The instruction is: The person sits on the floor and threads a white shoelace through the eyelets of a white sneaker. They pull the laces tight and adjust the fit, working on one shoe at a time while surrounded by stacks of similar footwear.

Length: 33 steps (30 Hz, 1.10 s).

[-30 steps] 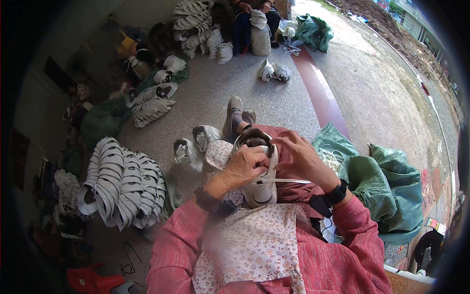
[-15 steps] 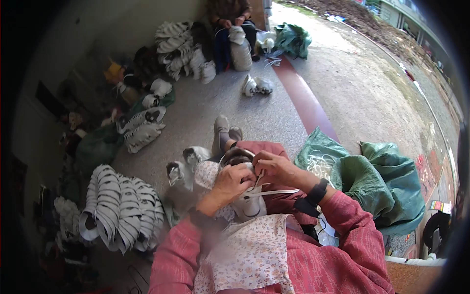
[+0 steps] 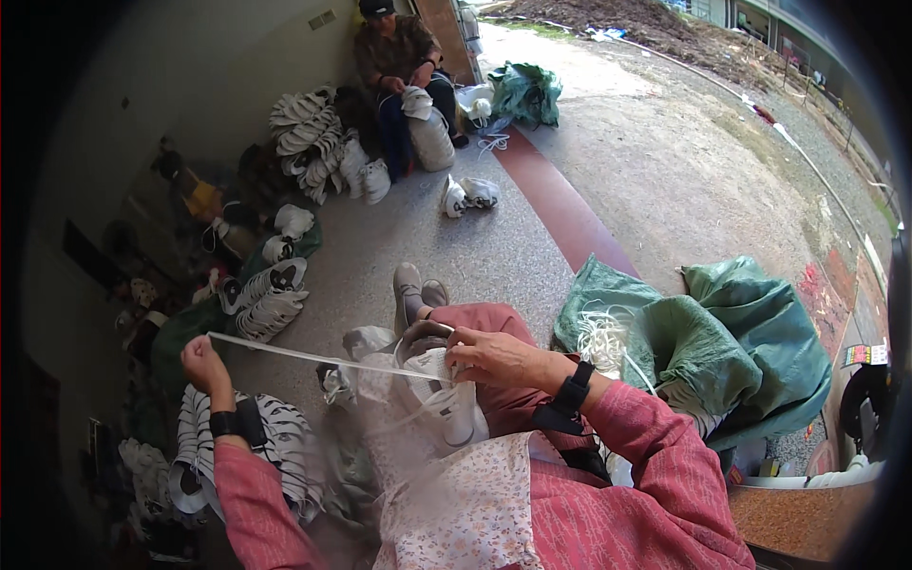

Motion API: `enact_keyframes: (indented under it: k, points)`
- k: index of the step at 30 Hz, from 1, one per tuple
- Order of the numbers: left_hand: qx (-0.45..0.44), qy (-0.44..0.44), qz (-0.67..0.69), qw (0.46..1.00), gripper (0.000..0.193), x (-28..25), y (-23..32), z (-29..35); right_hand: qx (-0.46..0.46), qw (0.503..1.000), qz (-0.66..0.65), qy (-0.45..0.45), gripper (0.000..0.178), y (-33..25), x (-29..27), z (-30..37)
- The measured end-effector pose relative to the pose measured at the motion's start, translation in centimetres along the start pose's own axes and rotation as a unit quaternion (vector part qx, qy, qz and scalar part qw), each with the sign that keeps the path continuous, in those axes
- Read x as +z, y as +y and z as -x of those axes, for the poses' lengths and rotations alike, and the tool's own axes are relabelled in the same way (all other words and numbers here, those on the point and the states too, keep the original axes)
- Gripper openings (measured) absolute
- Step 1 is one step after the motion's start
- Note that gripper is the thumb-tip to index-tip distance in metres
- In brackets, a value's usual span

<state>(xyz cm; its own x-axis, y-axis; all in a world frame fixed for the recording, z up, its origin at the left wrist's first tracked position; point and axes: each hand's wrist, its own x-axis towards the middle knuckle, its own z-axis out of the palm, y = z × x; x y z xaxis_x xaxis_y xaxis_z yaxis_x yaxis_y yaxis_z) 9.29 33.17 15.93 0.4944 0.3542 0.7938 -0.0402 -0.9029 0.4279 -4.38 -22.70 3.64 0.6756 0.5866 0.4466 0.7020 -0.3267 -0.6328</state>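
Note:
A white shoe upper (image 3: 452, 414) with a dark inner collar rests on my lap, over the floral apron (image 3: 465, 494). Out to the left, my left hand (image 3: 202, 366) is closed on the end of a white shoelace (image 3: 313, 355), which runs taut across to the shoe upper. My right hand (image 3: 499, 361) grips the shoe upper near its collar, fingers bent over the edge where the lace comes out. The fingertips of that hand are partly hidden. Another loose lace length lies across the front of the shoe upper.
Stacked white shoe uppers (image 3: 275, 446) stand at my left, with more stacks (image 3: 306, 142) by the wall. Green sacks (image 3: 750, 351) and a bundle of white laces (image 3: 603, 331) lie on the right. A co-worker (image 3: 404, 66) sits at the back. A pair of shoe uppers (image 3: 468, 195) lies mid-floor.
My left hand has moved from beside the right hand far out to the left, drawing the lace straight. My right hand has shifted slightly left and down with the shoe upper.

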Motion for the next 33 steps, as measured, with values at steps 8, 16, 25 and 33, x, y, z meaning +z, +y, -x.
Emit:
enact_keyframes:
  k: [8, 16, 25, 33]
  points:
    - [-0.028, -0.299, 0.199, 0.933, 0.032, 4.2, 9.6, 15.9, 0.018, 0.998, -0.056, 0.03, 0.028, 0.9, -0.8, 1.1]
    - [0.117, -0.421, 0.33, 0.837, 0.011, -3.6, 19.4, 23.1, 0.006, 0.989, 0.094, 0.112, 0.032, -1.9, -1.9, -0.3]
    - [0.121, -0.71, 0.343, 0.603, 0.022, -6.2, 17.1, 25.2, -0.02, 0.982, 0.184, -0.047, 0.014, -3.5, -0.2, -3.2]
    - [-0.505, -0.605, 0.516, 0.335, 0.052, -6.5, 15.9, 26.0, -0.007, 0.986, 0.166, -0.017, 0.012, -2.0, 2.2, -3.4]
